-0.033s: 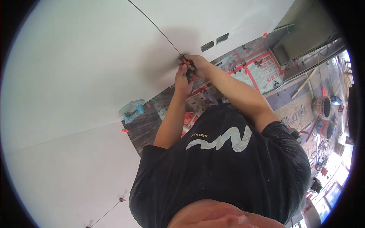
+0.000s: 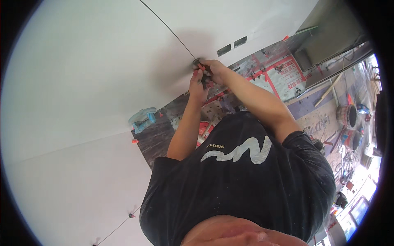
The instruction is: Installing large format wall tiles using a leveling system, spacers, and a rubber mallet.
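Black shirt: we see one small pale word on the front, in capital letters.
Wavy mark: it is big and pale, next to the small word, and it looks a bit like a letter to us.
White sheet: we see rows of red writing on it, with red strips around.
Tan floor cover: we see big dark letters, but they are too blurry for us to read fully.

Both hands pinch close together, forearms outstretched.
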The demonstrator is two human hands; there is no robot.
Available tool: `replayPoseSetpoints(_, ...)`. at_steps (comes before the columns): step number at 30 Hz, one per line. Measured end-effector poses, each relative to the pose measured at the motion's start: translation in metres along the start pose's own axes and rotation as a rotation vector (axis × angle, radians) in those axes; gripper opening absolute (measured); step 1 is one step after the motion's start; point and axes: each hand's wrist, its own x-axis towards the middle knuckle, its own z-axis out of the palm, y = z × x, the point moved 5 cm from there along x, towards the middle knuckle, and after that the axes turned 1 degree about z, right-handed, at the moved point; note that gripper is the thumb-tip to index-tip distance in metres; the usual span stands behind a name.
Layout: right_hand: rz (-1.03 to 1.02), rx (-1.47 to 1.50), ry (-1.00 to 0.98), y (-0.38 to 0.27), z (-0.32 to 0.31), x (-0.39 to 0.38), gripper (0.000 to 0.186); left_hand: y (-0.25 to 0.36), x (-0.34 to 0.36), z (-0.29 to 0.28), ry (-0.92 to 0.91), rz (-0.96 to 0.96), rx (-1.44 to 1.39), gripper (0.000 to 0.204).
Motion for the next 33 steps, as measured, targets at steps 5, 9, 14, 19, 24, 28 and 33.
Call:
replayPoseSetpoints(5,-0.366,-0.723,0.331,-0.03,-0.001,-0.023,0.037,0.012,-0.006,0.012,0.156,0.086,0.338,0.02)
replayPoseSetpoints(9,-0.702,-1.556,0.57,-0.053,0.053,-0.065,0.044,0.004,0.007,-0.016,0.095,0.252,0.526,0.022)
replayPoseSetpoints(14,-0.632,-1.68,0.618,-0.051,0.053,-0.056,0.044,-0.002,-0.004,-0.003,0.115,0.101,0.202,0.021)
replayPoseSetpoints(19,-0.55,-1.617,0.621,-0.044,0.046,-0.048,0.041,-0.005,-0.002,-0.007,0.113,0.146,0.29,0.022)
replayPoseSetpoints(24,-0.639,-1.432,0.631,-0.041,0.039,-0.049,0.045,0.001,-0.002,0.002,0.105,0.163,0.431,0.018)
replayPoseSetpoints(28,-0.622,-1.423,0.653,-0.04,0.036,-0.045,0.047,0.012,-0.005,0.01,0.178,0.068,0.322,0.025)
replayPoseSetpoints(33,-0.625,-1.492,0.417,-0.017,-0.018,0.013,0.04,-0.02,0.013,-0.006,-0.007,-0.024,0.053,0.032)
